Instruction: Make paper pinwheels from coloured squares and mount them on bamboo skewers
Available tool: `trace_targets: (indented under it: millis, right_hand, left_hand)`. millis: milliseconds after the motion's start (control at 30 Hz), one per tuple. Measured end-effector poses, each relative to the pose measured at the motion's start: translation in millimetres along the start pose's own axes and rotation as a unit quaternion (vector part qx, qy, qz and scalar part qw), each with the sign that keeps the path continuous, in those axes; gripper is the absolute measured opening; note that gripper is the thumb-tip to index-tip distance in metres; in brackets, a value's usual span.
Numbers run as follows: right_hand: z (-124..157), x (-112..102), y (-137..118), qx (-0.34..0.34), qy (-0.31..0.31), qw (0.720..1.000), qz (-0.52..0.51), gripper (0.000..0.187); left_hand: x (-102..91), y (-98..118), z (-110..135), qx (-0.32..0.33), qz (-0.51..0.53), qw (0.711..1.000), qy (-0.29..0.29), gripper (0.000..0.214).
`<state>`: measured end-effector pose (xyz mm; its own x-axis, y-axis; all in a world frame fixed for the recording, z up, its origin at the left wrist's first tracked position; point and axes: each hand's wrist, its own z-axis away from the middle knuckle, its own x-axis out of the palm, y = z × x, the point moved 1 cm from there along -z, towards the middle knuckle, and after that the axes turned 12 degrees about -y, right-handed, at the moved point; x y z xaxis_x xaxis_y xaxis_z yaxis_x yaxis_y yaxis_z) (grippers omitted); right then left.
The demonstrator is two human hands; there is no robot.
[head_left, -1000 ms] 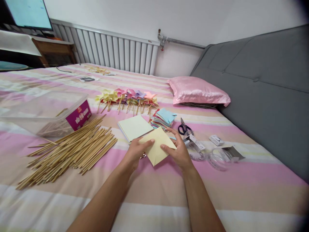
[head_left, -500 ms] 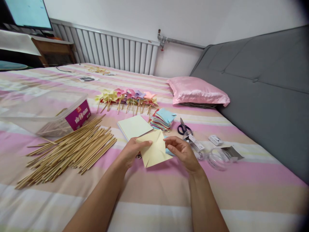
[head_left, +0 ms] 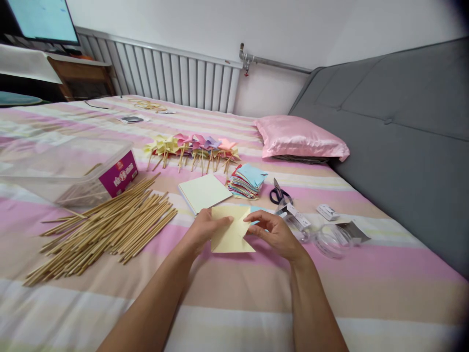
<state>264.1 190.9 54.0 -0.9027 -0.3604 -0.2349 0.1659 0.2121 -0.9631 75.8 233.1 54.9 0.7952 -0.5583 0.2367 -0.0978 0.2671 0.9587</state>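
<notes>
Between my hands is a square of pale yellow paper (head_left: 230, 238), slit in from its corners. My left hand (head_left: 205, 230) grips its left side, thumb on top. At the right side my right hand (head_left: 273, 232) pinches a corner flap and bends it toward the centre. Just behind lies a stack of plain paper squares (head_left: 205, 191). A pile of cut coloured paper (head_left: 247, 182) sits to its right, topped with light blue. Part of a light blue paper shows behind my right fingers. Dark-handled scissors (head_left: 279, 193) lie beyond my right hand.
Many thin wooden sticks (head_left: 110, 227) spread on the bed at left, beside a clear plastic box (head_left: 66, 171). Finished paper pinwheels (head_left: 194, 146) lie in a row farther back. Clear round containers (head_left: 331, 240) and a small white box (head_left: 327, 212) are at right. A pink pillow (head_left: 300, 139) rests near the headboard.
The yellow paper has turned so that its lower edge lies level. My right fingers have moved slightly left, drawing a flap inward. My left hand still grips the paper.
</notes>
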Motion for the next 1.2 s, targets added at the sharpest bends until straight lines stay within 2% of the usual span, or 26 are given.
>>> trace_targets:
  millis: [133,300,533,867,1200]
  right_hand:
    - [0.4,1.5,1.2,0.024,-0.025,0.998,-0.046,0.021]
    - [-0.3,2.8,0.9,0.029,-0.035,0.999,-0.007,0.021]
    - [-4.0,3.6,-0.4,0.014,-0.022,0.999,0.046,0.023]
    - [-7.0,4.4,3.0,0.021,0.022,0.996,0.09,0.021]
    - [-6.8,4.2,2.6,0.022,0.042,0.992,0.118,0.018]
  left_hand:
    - [-1.5,-1.7,-1.3,0.004,0.003,1.0,0.017,0.04]
    - [0.6,-0.8,-1.4,0.008,0.006,1.0,0.03,0.04]
    - [8.8,-1.1,-2.9,0.003,0.015,1.0,0.027,0.041]
    - [14.0,-2.9,-4.6,0.024,0.024,0.999,-0.016,0.039]
    - [14.6,-1.2,-3.8,0.011,0.002,1.0,-0.011,0.033]
